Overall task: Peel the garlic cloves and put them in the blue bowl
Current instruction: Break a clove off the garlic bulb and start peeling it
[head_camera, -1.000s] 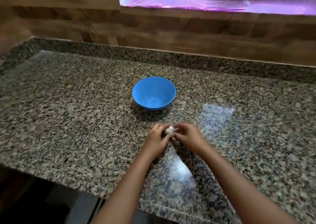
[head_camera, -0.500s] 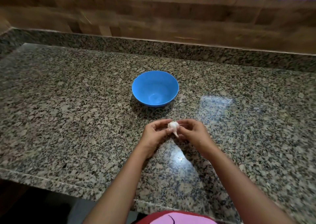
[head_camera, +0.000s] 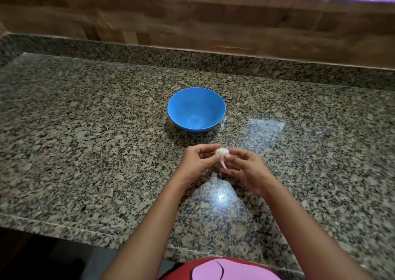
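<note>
Since the frame half a second earlier, both hands have shifted only slightly: the garlic bulb's stem now points more plainly down toward the near edge of the surface, and the bulb remains held between the fingertips. One second earlier the bulb sat deeper between the curled fingers, with no stem visible.

Left hand (head_camera: 197,164): fingers curled, thumb and fingertips pinching the left side of the garlic bulb (head_camera: 221,153). Right hand (head_camera: 245,169): fingers curled, fingertips pinching the right side of the same bulb. The hands are together, meeting at the bulb, and both grip it.

Garlic bulb: white, papery skin still on, held above the surface (head_camera: 85,151) and not touching it. Its thin stem hangs down between the two hands. Whether any skin has been loosened cannot be told.

Blue bowl (head_camera: 196,100): standing upright near the middle of the surface, toward the far edge from the hands and apart from them. No cloves are visible inside it; a pale reflection shows on its floor.

Surface: speckled granite with a raised granite strip along the far edge, below a wood-look wall (head_camera: 192,23). Bright reflections lie on the granite near the hands and to the right of the bowl. A red and pink garment (head_camera: 224,269) shows at the near edge of the view.
</note>
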Demonstrator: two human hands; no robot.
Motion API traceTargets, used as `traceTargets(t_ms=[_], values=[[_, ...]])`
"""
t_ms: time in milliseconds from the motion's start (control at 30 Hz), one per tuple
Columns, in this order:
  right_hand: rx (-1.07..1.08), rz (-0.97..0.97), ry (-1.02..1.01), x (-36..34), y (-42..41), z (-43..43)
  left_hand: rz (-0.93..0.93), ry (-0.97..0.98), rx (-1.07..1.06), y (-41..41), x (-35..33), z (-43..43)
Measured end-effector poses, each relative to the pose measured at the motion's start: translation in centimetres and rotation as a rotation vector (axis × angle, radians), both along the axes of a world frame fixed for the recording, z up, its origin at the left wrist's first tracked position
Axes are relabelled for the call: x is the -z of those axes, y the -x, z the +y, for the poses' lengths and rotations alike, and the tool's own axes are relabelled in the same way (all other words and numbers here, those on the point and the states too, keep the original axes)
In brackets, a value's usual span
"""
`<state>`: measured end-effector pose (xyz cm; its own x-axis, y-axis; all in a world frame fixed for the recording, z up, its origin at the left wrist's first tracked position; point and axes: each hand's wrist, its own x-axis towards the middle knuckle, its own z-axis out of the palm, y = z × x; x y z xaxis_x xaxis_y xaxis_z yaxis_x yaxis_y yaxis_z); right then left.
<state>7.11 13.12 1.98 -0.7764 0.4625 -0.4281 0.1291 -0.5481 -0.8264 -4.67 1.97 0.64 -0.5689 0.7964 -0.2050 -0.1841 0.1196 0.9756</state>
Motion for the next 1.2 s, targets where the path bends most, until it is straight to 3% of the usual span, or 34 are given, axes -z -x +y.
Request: traceTargets(t_ms=[167,300,433,767,933,1067,1200], values=[[0.076,0.006,0.049,-0.2,0.4,-0.2,0.307,0.086,0.027,0.2,-0.4,0.1],[0.055,-0.031,-0.075,-0.6,0.5,-0.1,0.229,0.077,-0.001,-0.1,-0.2,0.1],[0.047,-0.067,-0.185,-0.5,0.6,-0.2,0.267,0.094,-0.033,-0.2,-0.1,0.4],[0.106,-0.112,-0.358,0.2,1.6,-0.6,0.654,0.181,-0.109,-1.4,0.1,1.6],[0.102,-0.113,-0.379,0.5,1.8,-0.9,0.754,0.233,-0.144,-1.5,0.1,1.8],[0.089,-0.113,-0.334,0.6,1.8,-0.7,0.673,0.239,-0.155,-0.6,0.2,1.4],[0.019,-0.149,-0.309,0.6,1.9,-0.2,0.319,0.191,-0.125,-0.1,0.9,0.6]])
